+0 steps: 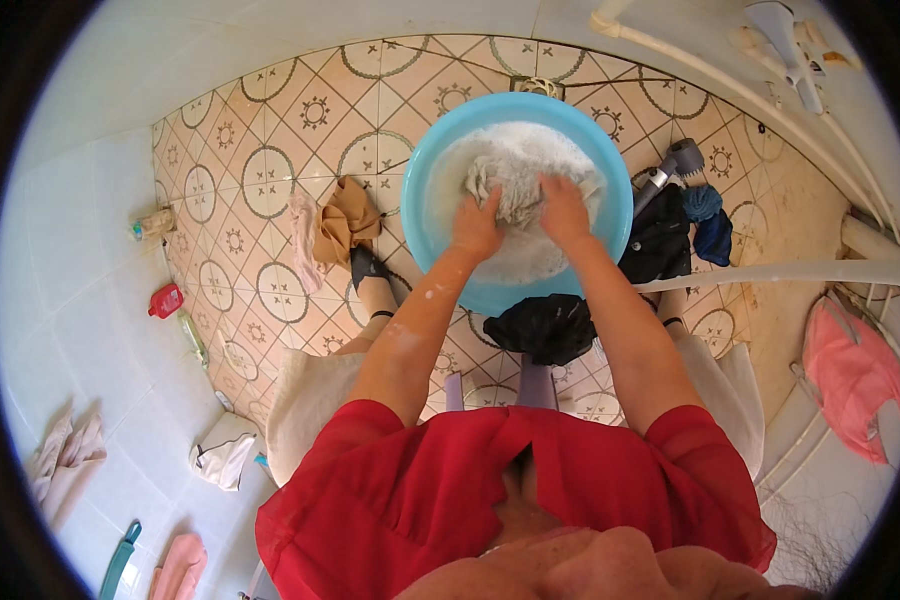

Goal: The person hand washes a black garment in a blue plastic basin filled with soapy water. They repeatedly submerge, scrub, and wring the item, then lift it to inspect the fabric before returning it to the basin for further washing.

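Observation:
A round light-blue basin [416,200] full of cloudy, foamy water [540,262] stands on the floor in front of me. In it lies a wet, bunched light-grey cloth [515,188], partly under the suds. My left hand [478,230] grips the cloth's left side, its fingers curled into the folds. At the right side, my right hand [564,208] is closed on the same cloth, some fingertips hidden by it. Foam clings to my left forearm. Over the basin's near rim hangs a black cloth [542,330], close to my right forearm.
Brown cloth [346,222] and pale pink cloth [304,240] lie left of the basin. To its right are a black garment [660,238], a shower head [682,160] and blue cloth [712,236]. A red bottle [166,300] sits by the left wall; a white pipe [790,272] crosses at right.

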Demonstrator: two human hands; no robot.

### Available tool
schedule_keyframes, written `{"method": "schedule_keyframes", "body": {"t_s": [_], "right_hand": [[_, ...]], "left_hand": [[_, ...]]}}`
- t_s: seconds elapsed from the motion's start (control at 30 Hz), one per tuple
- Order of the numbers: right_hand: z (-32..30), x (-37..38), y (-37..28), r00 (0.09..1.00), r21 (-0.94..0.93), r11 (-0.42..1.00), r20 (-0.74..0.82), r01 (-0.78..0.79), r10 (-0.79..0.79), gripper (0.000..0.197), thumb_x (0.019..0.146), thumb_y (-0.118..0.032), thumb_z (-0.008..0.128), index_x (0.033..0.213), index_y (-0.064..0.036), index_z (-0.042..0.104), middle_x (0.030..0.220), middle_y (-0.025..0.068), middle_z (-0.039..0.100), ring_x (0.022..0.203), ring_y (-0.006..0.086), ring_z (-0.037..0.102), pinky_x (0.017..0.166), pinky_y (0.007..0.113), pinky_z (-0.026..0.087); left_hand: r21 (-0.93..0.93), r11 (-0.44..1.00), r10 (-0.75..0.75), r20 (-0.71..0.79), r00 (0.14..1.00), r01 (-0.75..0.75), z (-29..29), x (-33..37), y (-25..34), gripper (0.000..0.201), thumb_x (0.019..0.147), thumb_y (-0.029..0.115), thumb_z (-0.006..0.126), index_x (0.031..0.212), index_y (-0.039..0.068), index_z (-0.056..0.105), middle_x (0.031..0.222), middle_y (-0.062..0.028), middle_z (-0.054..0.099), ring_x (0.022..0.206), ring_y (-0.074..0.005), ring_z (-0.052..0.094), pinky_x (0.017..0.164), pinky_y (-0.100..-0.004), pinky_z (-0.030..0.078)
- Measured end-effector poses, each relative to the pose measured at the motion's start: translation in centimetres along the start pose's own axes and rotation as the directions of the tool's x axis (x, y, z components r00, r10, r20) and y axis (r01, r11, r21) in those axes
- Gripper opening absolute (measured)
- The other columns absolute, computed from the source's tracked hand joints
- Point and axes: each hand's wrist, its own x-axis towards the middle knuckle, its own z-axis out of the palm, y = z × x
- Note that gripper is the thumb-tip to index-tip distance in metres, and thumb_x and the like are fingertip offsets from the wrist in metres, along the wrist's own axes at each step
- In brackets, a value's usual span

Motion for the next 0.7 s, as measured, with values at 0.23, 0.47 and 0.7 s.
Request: {"method": "schedule_keyframes", "body": {"t_s": [0.23, 0.47, 0.7], "right_hand": [[-3.8, -3.6, -1.3, 0.823, -0.187, 0.944, 0.464, -0.271, 0.328, 0.042, 0.077, -0.014, 0.063, 0.117, -0.0104, 0.051, 0.123, 0.0182, 0.049, 0.113, 0.035, 0.048, 0.09, 0.044, 0.042], [-13.0, -5.4, -5.1, 0.967, 0.27, 0.935, 0.168, -0.231, 0.191, 0.037, 0.071, -0.011, 0.061, 0.108, -0.0063, 0.055, 0.105, 0.0194, 0.057, 0.097, 0.0344, 0.054, 0.079, 0.042, 0.044], [-25.8, -8.1, -11.9, 0.992, 0.28, 0.953, -0.076, 0.117, -0.1, 0.024, 0.069, -0.01, 0.06, 0.093, -0.008, 0.061, 0.095, 0.0178, 0.06, 0.085, 0.0334, 0.058, 0.073, 0.041, 0.046]], "left_hand": [[0.17, 0.985, -0.126, 0.534, 0.836, 0.039, -2.5, -1.1, -0.1, 0.063, 0.078, 0.019, 0.062, 0.135, 0.026, 0.036, 0.12, -0.0217, 0.049, 0.108, -0.0354, 0.052, 0.086, -0.0448, 0.045], [0.358, 0.933, -0.108, 0.407, 0.907, -0.049, -13.8, -2.5, 3.9, 0.019, 0.083, 0.01, 0.05, 0.097, 0.009, 0.063, 0.096, -0.0161, 0.064, 0.091, -0.0319, 0.062, 0.076, -0.0408, 0.051], [0.125, 0.987, 0.116, -0.113, 0.987, -0.102, -28.4, -5.6, 8.5, 0.024, 0.076, 0.016, 0.054, 0.096, 0.008, 0.066, 0.095, -0.0167, 0.064, 0.09, -0.0316, 0.061, 0.078, -0.0399, 0.048]]}}
